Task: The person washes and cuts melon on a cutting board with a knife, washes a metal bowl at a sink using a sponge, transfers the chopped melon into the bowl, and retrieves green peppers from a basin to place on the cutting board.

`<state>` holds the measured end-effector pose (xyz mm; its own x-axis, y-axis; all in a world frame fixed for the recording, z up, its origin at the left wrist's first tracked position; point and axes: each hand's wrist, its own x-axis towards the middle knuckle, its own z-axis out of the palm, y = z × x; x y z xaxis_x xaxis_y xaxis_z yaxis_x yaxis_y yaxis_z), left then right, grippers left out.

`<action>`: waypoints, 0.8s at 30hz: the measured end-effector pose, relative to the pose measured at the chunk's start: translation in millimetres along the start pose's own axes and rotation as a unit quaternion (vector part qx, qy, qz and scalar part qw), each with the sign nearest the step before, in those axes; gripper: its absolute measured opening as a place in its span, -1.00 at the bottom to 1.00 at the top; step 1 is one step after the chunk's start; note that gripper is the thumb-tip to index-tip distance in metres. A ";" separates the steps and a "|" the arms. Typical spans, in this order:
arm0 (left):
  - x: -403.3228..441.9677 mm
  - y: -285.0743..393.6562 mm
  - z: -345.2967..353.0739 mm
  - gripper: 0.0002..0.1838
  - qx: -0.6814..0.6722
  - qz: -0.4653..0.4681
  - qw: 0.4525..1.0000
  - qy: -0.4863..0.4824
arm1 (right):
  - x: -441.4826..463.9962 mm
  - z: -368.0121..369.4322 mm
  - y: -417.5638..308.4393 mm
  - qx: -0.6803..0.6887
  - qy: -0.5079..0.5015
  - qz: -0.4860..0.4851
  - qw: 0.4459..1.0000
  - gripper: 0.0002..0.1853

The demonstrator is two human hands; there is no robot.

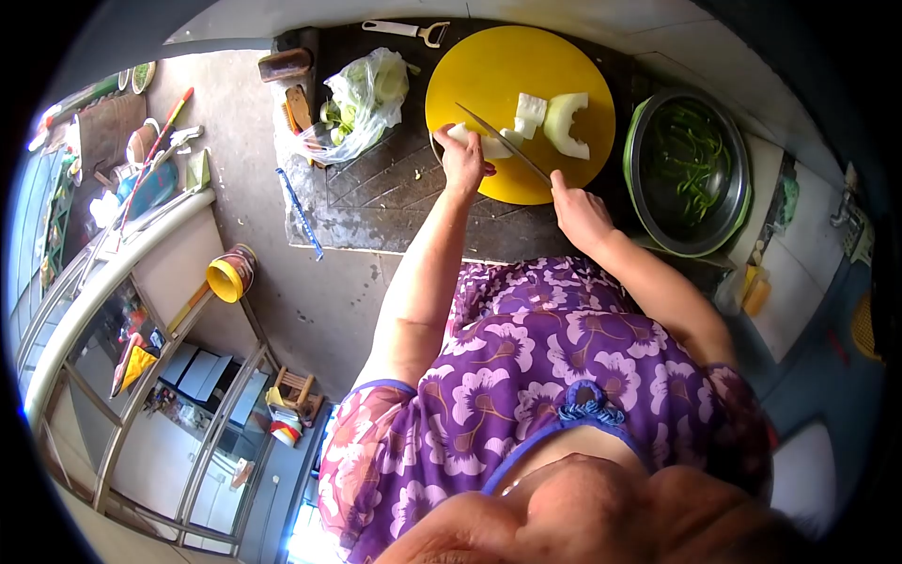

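My right hand [581, 214] is closed around the handle of a kitchen knife [498, 134], whose blade slants up and left across a round yellow cutting board [517, 70]. Beside the blade, my left hand [462, 162] curls its fingers over a pale piece of peeled gourd [493, 148], pressing it to the board. On the board's right side sit a curved, hollowed gourd section [564, 127] and a white cut chunk [531, 108]. The fingers partly cover the held piece, so its full shape is hidden.
A dark metal bowl [643, 202] with green strips stands right of the board. A peeler [404, 30] lies at the back. To the left are a plastic bag [385, 80] of green scraps, a brush [298, 108] and a blue strip [301, 214] at the counter's edge.
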<state>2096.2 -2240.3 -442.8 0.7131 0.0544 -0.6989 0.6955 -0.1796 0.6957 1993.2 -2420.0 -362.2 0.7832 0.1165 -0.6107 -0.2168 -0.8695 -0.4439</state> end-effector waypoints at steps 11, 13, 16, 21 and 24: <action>1.0 -12.3 -14.0 -0.49 -0.042 -0.051 0.996 0.059 | 1.7 1.9 4.1 0.041 0.072 -0.001 0.997 -0.75; 0.3 -12.6 -10.0 -0.49 -0.065 -0.069 0.994 0.054 | -4.9 -7.0 0.5 0.017 0.089 -0.025 0.996 -0.70; 0.9 -15.6 -5.5 -0.51 -0.086 -0.099 0.991 0.039 | -5.7 -11.6 -3.6 -0.011 0.058 -0.049 0.997 -0.64; -2.5 -9.0 0.0 -0.54 -0.092 -0.106 0.989 0.051 | 7.6 2.4 -10.9 -0.045 -0.005 -0.017 0.999 -0.56; -3.8 -6.4 -1.7 -0.53 -0.081 -0.110 0.990 0.044 | 27.2 18.1 -11.0 -0.029 -0.021 0.018 0.999 -0.52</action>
<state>2089.1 -2237.6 -444.3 0.5434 0.1613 -0.8238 0.8342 0.0060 0.5515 2006.4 -2398.6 -385.7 0.7497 0.1045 -0.6534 -0.2086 -0.8998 -0.3833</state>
